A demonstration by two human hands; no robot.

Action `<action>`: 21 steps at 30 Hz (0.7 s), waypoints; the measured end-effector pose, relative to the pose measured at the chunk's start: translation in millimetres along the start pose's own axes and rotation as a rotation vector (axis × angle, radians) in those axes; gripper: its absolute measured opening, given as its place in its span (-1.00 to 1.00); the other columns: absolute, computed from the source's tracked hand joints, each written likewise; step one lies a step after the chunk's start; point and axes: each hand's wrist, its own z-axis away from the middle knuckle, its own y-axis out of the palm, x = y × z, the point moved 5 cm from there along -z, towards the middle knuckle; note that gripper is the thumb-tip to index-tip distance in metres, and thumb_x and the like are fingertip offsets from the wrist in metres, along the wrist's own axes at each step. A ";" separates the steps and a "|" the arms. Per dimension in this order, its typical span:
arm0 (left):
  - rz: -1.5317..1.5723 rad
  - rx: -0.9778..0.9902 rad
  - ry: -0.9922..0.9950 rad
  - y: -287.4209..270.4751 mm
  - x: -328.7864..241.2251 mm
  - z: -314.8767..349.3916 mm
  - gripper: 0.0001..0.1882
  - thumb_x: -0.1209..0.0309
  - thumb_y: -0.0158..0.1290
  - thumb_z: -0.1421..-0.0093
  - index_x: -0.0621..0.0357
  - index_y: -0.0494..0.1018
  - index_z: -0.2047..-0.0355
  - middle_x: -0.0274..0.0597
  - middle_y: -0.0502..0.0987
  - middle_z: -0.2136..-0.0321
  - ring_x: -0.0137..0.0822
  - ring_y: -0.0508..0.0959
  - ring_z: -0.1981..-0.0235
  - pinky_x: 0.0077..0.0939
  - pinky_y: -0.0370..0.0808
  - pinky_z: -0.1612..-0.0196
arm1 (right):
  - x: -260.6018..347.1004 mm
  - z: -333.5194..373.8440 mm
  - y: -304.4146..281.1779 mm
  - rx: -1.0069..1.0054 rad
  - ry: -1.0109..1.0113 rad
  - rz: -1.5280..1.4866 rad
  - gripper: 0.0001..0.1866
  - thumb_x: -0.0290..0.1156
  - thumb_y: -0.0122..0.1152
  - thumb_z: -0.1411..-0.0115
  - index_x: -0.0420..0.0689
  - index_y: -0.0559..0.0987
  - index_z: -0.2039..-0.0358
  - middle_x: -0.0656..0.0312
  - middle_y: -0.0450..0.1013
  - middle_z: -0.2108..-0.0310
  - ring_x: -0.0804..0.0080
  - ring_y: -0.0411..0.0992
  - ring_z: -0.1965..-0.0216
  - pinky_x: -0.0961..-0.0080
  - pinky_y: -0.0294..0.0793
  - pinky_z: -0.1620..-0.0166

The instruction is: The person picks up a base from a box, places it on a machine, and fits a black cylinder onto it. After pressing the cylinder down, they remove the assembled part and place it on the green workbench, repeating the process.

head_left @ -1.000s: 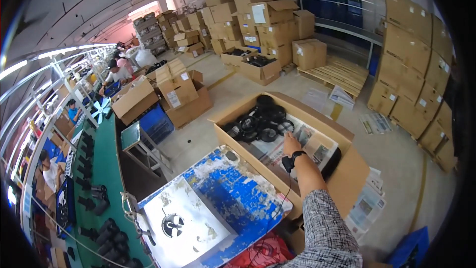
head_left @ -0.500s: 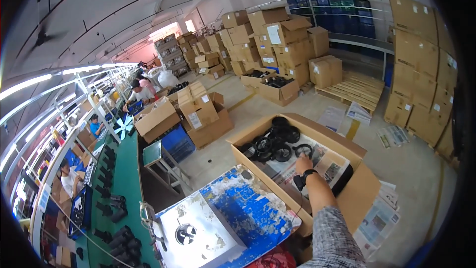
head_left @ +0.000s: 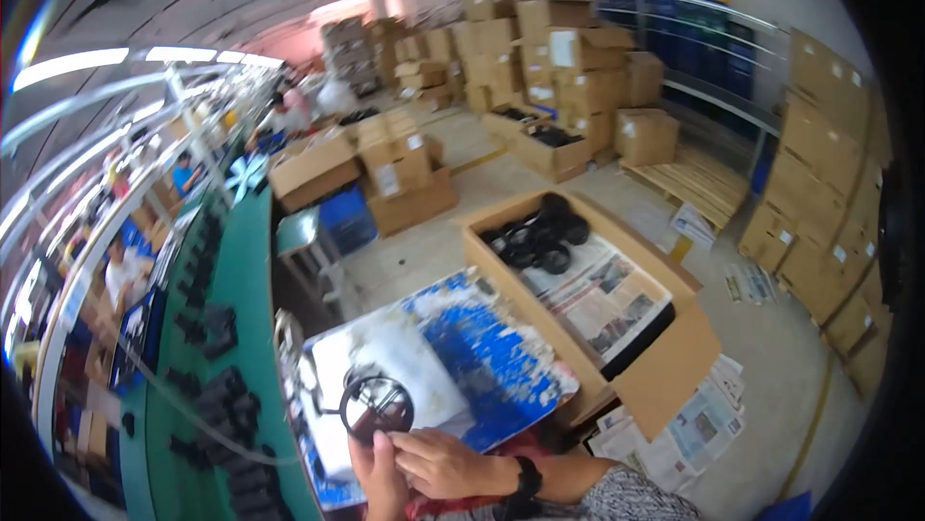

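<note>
A black round plastic ring (head_left: 345, 407), with thin ribs seeming to show inside it, is held up over the silvery-white metal plate (head_left: 424, 367). My left hand (head_left: 380, 482) grips its near edge, thumb up. Close against it, my right hand (head_left: 448, 463) pinches the same edge with its fingers. Behind the ring lies the round cutout of the plate, so I cannot tell which inner lines belong to which. The plate rests on a worn blue tabletop (head_left: 482, 352). More black round parts (head_left: 540, 232) lie heaped on newspaper in the open carton (head_left: 689, 357) to the right.
To the left runs a green bench (head_left: 236, 280) with dark parts (head_left: 226, 415) along it. People (head_left: 125, 275) sit beyond. Stacked cartons (head_left: 588, 97), a wooden pallet (head_left: 689, 179) and loose newspaper (head_left: 708, 425) stand or lie around the floor.
My right hand has come out of the carton, moving left and nearer, with a black ring. My left hand has come into view and holds the ring too. The view has shifted.
</note>
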 end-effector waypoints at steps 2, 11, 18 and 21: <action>0.174 -0.120 -0.058 -37.0 10.5 11.4 -0.65 0.36 -0.03 -0.57 0.29 0.34 -0.24 -0.04 0.57 -0.06 -0.22 0.57 -0.14 -0.22 0.53 -0.21 | 9.6 -4.9 6.3 0.008 -0.090 0.013 -0.40 -0.59 0.29 -0.08 -0.21 0.57 -0.20 -0.05 0.47 -0.13 0.03 0.57 -0.05 0.25 0.60 -0.06; 0.089 -0.155 -0.268 -109.2 7.9 33.5 -0.67 0.47 0.08 -0.49 0.29 0.37 -0.19 -0.16 0.62 0.20 -0.28 0.72 0.21 -0.38 0.69 0.06 | -39.2 -31.4 72.1 0.281 0.559 -0.552 -0.55 -0.58 0.25 -0.37 -0.20 0.46 -0.26 0.22 0.54 0.04 0.60 0.50 0.25 0.56 0.54 0.17; -0.023 -0.087 -0.289 -118.7 12.3 36.5 -0.50 0.56 0.26 -0.32 0.28 0.38 -0.22 -0.25 0.61 0.20 -0.41 0.66 0.23 -0.51 0.63 0.07 | -42.8 -15.9 84.5 0.281 0.501 -0.466 -0.59 -0.56 0.22 -0.43 -0.21 0.46 -0.26 0.27 0.53 0.04 0.67 0.48 0.18 0.61 0.53 0.09; -0.030 -0.096 -0.314 -118.0 23.8 32.9 -0.48 0.58 0.27 -0.31 0.27 0.37 -0.24 -0.30 0.58 0.23 -0.44 0.62 0.24 -0.53 0.61 0.07 | -47.7 -8.7 82.5 0.261 0.542 -0.471 -0.59 -0.54 0.24 -0.43 -0.21 0.46 -0.25 0.27 0.54 0.06 0.67 0.48 0.17 0.62 0.54 0.09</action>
